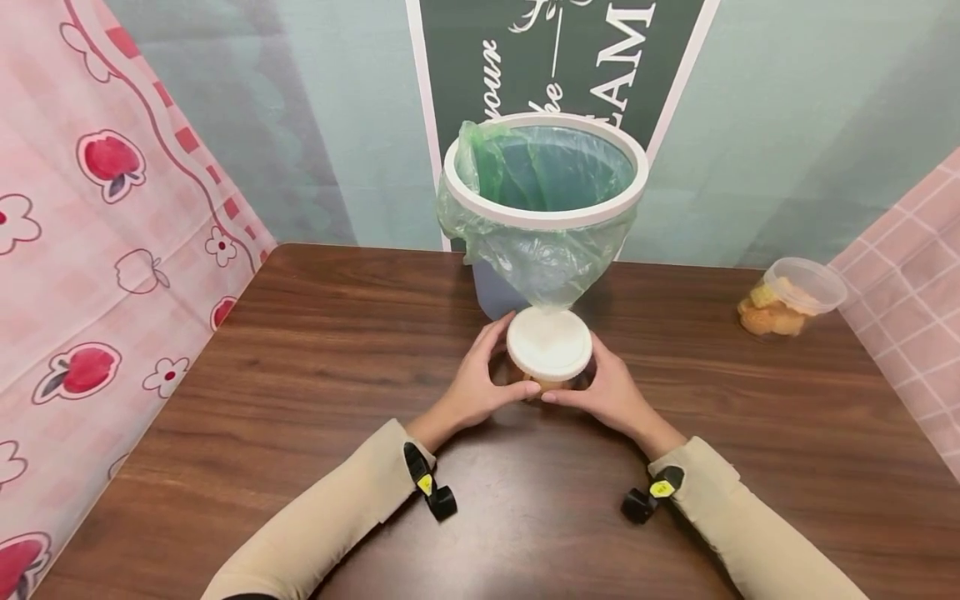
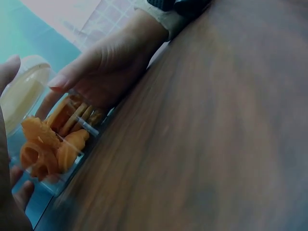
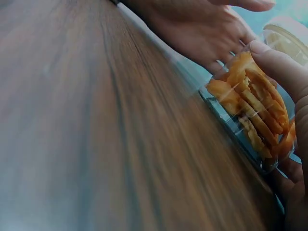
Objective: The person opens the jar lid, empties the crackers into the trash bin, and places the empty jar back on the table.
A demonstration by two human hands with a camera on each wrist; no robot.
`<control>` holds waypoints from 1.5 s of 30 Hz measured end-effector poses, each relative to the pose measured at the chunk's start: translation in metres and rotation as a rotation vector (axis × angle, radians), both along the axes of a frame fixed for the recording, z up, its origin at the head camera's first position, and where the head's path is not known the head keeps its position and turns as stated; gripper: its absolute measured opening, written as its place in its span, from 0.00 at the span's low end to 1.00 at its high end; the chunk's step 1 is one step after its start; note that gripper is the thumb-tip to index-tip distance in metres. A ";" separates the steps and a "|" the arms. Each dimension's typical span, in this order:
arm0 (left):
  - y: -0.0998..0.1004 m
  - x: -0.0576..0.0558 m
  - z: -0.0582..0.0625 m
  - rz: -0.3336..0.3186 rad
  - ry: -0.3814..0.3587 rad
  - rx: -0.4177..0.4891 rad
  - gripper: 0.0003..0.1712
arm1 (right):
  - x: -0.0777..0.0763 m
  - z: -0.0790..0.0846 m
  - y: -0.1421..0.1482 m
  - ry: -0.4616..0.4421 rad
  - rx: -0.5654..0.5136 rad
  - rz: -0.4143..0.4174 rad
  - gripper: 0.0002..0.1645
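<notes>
A clear plastic jar (image 2: 72, 144) of orange-brown puffed snacks stands on the table, topped by a round white lid (image 1: 550, 343). My left hand (image 1: 476, 382) curves round its left side, and my right hand (image 1: 613, 390) round its right. Both thumbs meet near the front of the jar, while the other fingers reach behind it, partly hidden. Through the clear wall in the right wrist view, ridged snack pieces (image 3: 255, 106) lie stacked together. Just behind the jar, a waste bin (image 1: 495, 287) carries a green plastic bag (image 1: 555, 250) under its white rim ring (image 1: 545, 218).
On the right of the brown wooden table (image 1: 337, 333) stands another clear tub (image 1: 806, 283) with similar snacks. A pink patterned curtain (image 1: 112, 250) borders the left side. Pink tiled cloth (image 1: 915, 308) lines the right, and a dark lettered panel (image 1: 487, 50) hangs behind the bin.
</notes>
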State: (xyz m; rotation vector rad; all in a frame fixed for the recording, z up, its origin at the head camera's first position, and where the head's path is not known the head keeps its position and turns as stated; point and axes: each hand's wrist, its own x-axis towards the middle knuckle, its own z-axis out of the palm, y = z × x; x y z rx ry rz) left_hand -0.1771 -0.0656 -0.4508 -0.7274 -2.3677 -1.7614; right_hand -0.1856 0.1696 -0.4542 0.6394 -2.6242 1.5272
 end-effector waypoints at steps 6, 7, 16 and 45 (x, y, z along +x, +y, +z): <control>-0.010 -0.006 0.003 0.026 0.031 -0.007 0.71 | -0.004 0.002 -0.017 -0.008 0.011 0.070 0.65; -0.012 -0.007 0.004 0.024 0.034 -0.005 0.71 | -0.005 0.002 -0.018 -0.008 0.019 0.077 0.64; -0.012 -0.010 0.009 -0.015 0.022 -0.034 0.74 | -0.006 0.005 -0.015 0.012 0.066 0.070 0.65; -0.017 -0.015 0.010 0.122 0.014 -0.080 0.62 | -0.011 0.002 -0.029 0.039 0.073 0.025 0.63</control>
